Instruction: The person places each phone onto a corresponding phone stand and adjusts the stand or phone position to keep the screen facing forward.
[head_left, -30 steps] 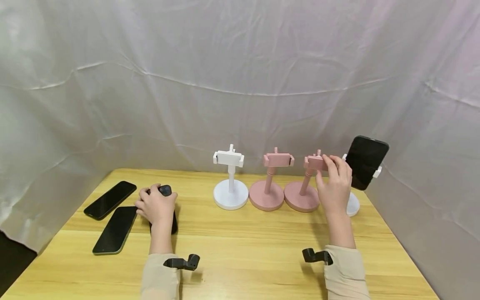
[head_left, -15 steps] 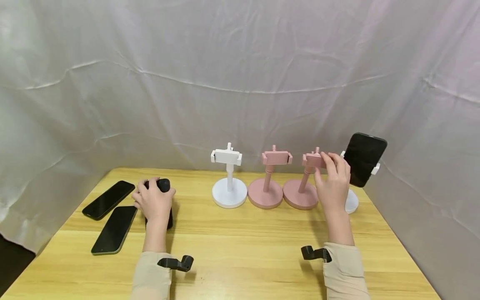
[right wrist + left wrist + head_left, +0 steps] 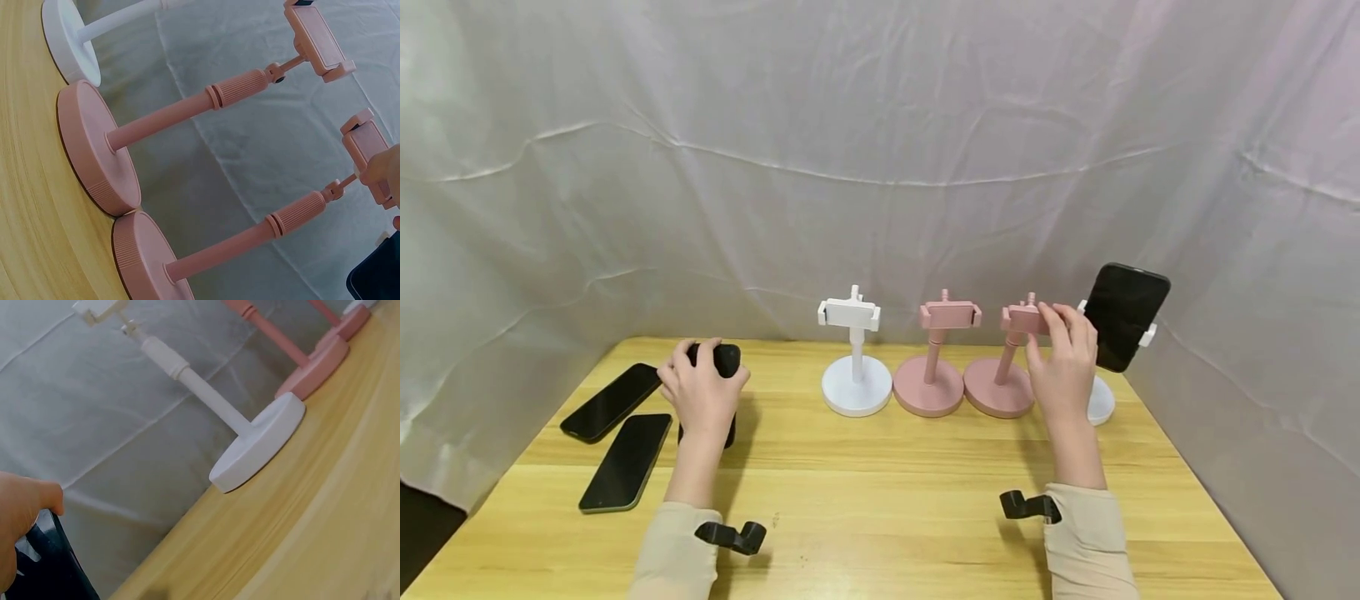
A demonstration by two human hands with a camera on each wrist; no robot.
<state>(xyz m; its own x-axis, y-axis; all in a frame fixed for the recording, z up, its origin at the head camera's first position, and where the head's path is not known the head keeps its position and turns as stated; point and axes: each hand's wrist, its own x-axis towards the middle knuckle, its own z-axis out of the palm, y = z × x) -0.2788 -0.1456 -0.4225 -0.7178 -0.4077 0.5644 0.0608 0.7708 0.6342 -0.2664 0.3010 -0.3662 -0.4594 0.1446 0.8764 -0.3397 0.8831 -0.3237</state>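
My left hand grips a black smartphone by its sides, fingers spread over it. Part of that phone shows tilted under the thumb in the left wrist view. At the right, my right hand pinches the clamp of a pink phone stand, thumb at the clamp's front. That same clamp has no phone in it. Beside it to the left stand another pink phone stand and a white phone stand, their clamps bare.
Two more black smartphones lie flat at the table's left. Far right, a white phone stand carries a tilted black smartphone, close to my right hand. A grey curtain hangs behind the wooden table.
My left hand has moved slightly back and to the left with the phone, raising it from the table. The right hand keeps its hold on the pink stand's clamp.
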